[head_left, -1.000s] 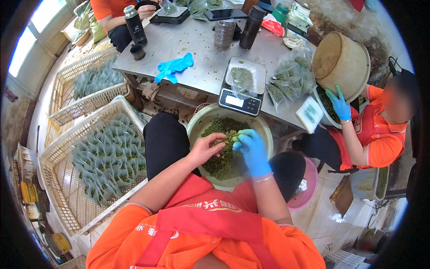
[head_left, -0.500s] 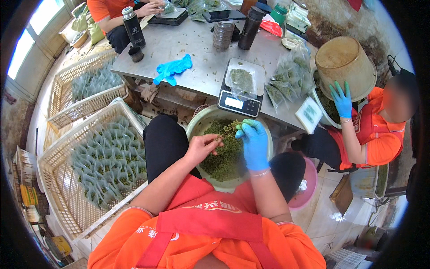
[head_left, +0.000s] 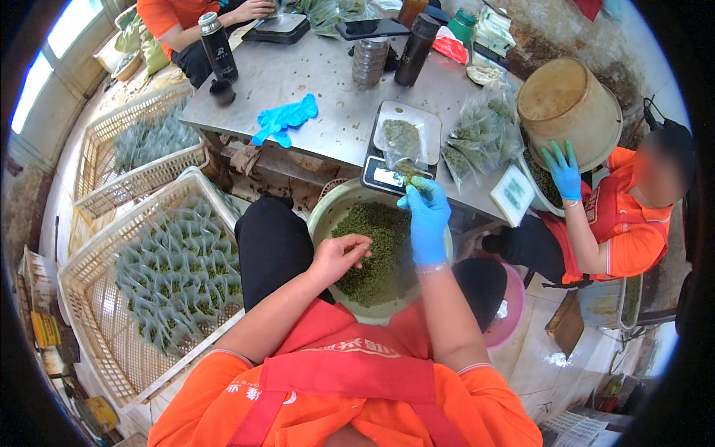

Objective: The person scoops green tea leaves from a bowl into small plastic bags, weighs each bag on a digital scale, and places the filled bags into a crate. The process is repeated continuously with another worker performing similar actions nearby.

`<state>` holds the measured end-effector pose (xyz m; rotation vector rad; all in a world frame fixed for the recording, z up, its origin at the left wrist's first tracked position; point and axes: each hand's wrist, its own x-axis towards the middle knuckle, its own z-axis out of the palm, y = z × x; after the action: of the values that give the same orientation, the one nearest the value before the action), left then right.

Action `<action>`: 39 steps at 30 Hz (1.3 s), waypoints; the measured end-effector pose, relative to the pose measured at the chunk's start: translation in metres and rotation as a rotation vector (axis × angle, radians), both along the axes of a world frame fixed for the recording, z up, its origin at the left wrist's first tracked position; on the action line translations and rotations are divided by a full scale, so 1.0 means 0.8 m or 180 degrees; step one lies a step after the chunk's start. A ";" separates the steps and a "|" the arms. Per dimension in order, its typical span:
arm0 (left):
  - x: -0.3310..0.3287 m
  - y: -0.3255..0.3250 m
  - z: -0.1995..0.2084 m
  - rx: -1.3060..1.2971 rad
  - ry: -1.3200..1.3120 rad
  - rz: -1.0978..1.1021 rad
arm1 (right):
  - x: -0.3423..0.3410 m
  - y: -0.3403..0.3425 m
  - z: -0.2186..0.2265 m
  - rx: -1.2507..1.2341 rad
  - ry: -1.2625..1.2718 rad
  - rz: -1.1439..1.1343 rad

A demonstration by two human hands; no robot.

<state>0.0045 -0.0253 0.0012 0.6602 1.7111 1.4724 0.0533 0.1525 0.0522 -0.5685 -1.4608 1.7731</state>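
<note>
Sprig (head_left: 406, 173) sits pinched in the gloved right hand (head_left: 428, 223), by the scale (head_left: 386, 176) at the bowl's (head_left: 321, 223) far right. The bare left hand (head_left: 341, 257) hangs over green grains (head_left: 369, 287), fingers loosely bent; whether it holds any cannot be told. Working low, with a light pinch, should limit spills.

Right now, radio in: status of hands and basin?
Bare left hand over basin of green bits. Gloved right hand pinching small clump near scale. Filled bag on scale.
</note>
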 end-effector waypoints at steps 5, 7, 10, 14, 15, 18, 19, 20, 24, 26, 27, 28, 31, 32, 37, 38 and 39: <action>0.001 0.002 -0.008 -0.0057 0.0092 -0.0079 | -0.025 0.019 -0.037 0.1882 -0.1037 -0.0001; 0.003 0.000 -0.014 0.0004 0.0216 -0.0012 | -0.034 0.018 -0.022 0.3096 -0.1783 -0.0319; 0.003 -0.001 -0.002 -0.0094 0.0289 -0.0042 | -0.054 0.045 -0.007 0.3485 -0.2344 -0.0247; 0.004 -0.001 -0.008 -0.0104 0.0496 -0.0089 | -0.048 0.070 0.003 0.3598 -0.2089 -0.0181; 0.003 -0.001 -0.006 -0.0167 0.0494 -0.0123 | -0.037 0.063 0.005 0.3423 -0.1747 -0.0181; 0.003 -0.001 0.009 -0.0273 0.0532 -0.0237 | 0.016 0.028 0.027 0.2001 -0.1325 -0.0043; 0.003 0.000 0.011 -0.0268 0.0584 -0.0276 | 0.033 0.017 0.029 0.1370 -0.1282 0.0016; 0.004 0.000 0.012 -0.0262 0.0635 -0.0315 | 0.043 0.014 0.020 0.1517 -0.1266 0.0066; 0.008 0.000 0.016 -0.0306 0.0742 -0.0359 | 0.054 0.018 -0.025 0.2798 -0.1468 0.0126; 0.008 -0.001 0.012 -0.0271 0.0805 -0.0349 | 0.041 0.007 -0.015 0.2934 -0.1665 0.0270; 0.007 -0.001 0.010 -0.0243 0.0801 -0.0319 | 0.036 0.006 -0.011 0.2748 -0.1865 0.0447; 0.007 -0.001 0.008 -0.0215 0.0796 -0.0285 | 0.031 0.007 -0.011 0.2865 -0.1824 0.0381; 0.005 -0.002 0.008 -0.0266 0.0799 -0.0279 | 0.015 0.013 -0.016 0.3196 -0.1706 0.0133; 0.004 -0.002 0.009 -0.0305 0.0803 -0.0295 | 0.010 0.016 -0.015 0.3127 -0.1630 0.0067; 0.006 0.000 0.011 -0.0406 0.0919 -0.0358 | -0.016 0.039 -0.001 0.3247 -0.1727 -0.0064; 0.006 0.001 0.012 -0.0392 0.0938 -0.0378 | -0.024 0.045 0.000 0.3327 -0.1871 -0.0039; 0.005 0.001 0.011 -0.0419 0.0994 -0.0397 | -0.034 0.050 0.002 0.3469 -0.2110 0.0066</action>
<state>0.0089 -0.0241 0.0102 0.9458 1.9440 1.2060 0.0262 0.1925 0.0536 -0.5371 -2.5572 0.5529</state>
